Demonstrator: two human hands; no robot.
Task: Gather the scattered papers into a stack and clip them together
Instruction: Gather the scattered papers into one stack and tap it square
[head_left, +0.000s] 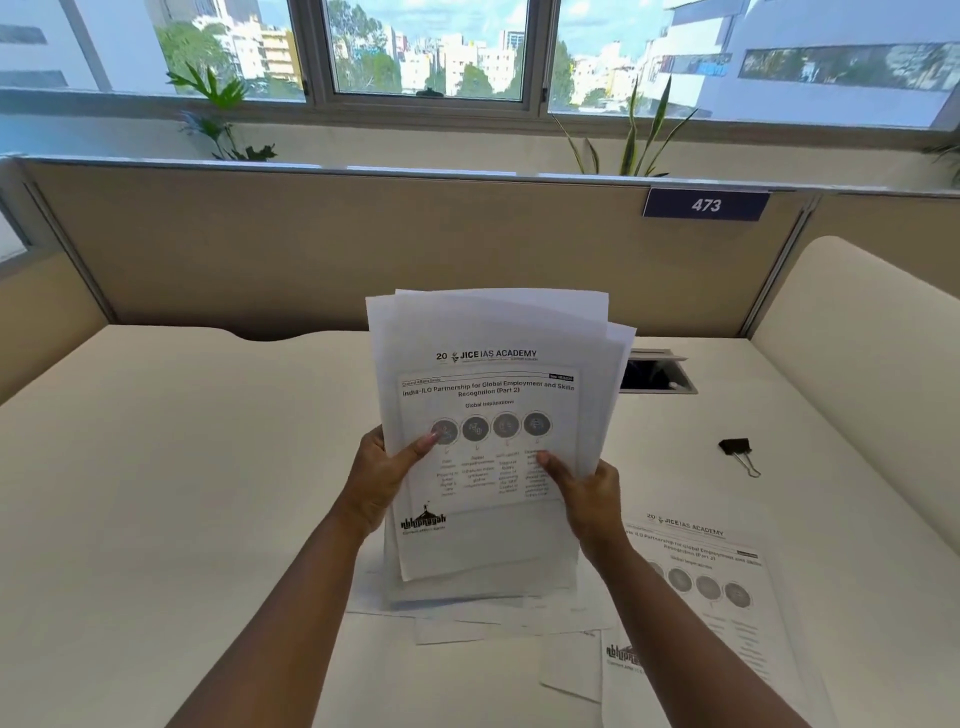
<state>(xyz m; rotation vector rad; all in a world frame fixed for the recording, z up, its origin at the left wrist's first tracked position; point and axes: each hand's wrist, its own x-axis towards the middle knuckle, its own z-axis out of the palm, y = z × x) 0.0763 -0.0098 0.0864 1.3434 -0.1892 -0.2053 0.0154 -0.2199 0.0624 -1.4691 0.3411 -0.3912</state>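
Note:
A loose bundle of printed white papers is held upright above the desk, its sheets fanned unevenly at the top. My left hand grips the bundle's left edge with the thumb across the front page. My right hand grips its right edge the same way. One more printed sheet lies flat on the desk at the right, under my right forearm. Other white sheets lie on the desk below the bundle. A black binder clip rests on the desk at the right, apart from both hands.
The white desk is walled by a beige partition with a "473" label. A rectangular cable opening sits behind the bundle. A cream chair back stands at the right. Plants line the window ledge.

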